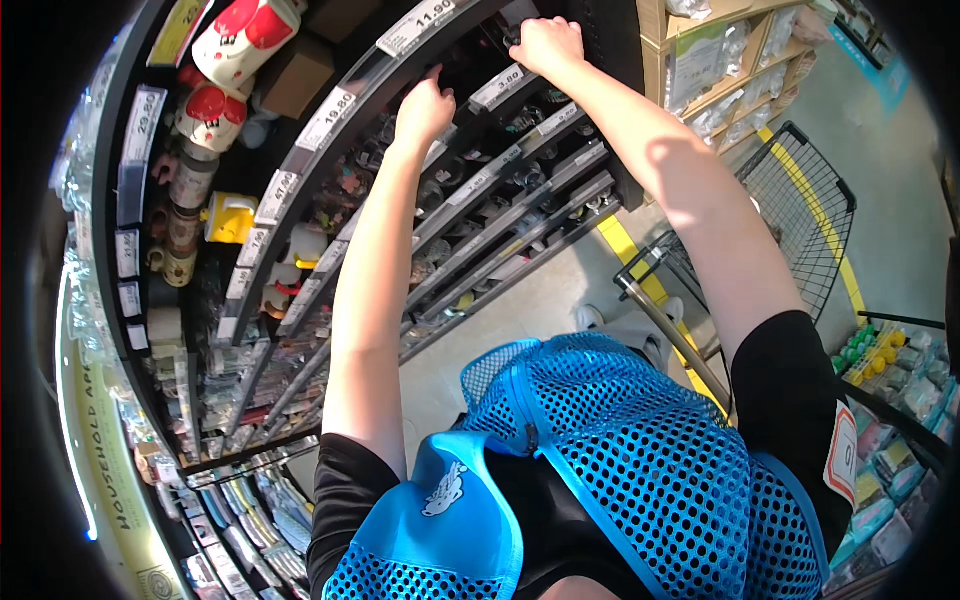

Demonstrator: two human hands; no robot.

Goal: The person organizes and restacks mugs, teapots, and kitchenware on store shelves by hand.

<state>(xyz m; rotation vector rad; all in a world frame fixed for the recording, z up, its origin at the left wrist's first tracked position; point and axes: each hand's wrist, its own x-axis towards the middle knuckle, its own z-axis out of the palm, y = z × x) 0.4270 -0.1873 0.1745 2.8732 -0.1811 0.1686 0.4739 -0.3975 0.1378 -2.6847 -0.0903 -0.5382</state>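
Both my arms reach forward into a dark shelf of a tall store rack. My right hand [550,47] is closed, its fingers curled at a small dark item by the shelf's right end; what it grips is hidden. Left of it, my left hand [427,110] is curled just behind the front price rail [500,88], one finger pointing up and inward. Whatever its fingers hold, if anything, does not show. Deep shadow hides the goods around both hands. Lower shelves [500,185] below hold many small packaged items.
White mugs with red caps [240,45] and a yellow mug [230,217] stand on the left shelves. A black wire shopping cart [800,215] is at my right. A wooden rack [700,65] with bagged goods stands beyond. Blue mesh vest [620,420] covers my torso.
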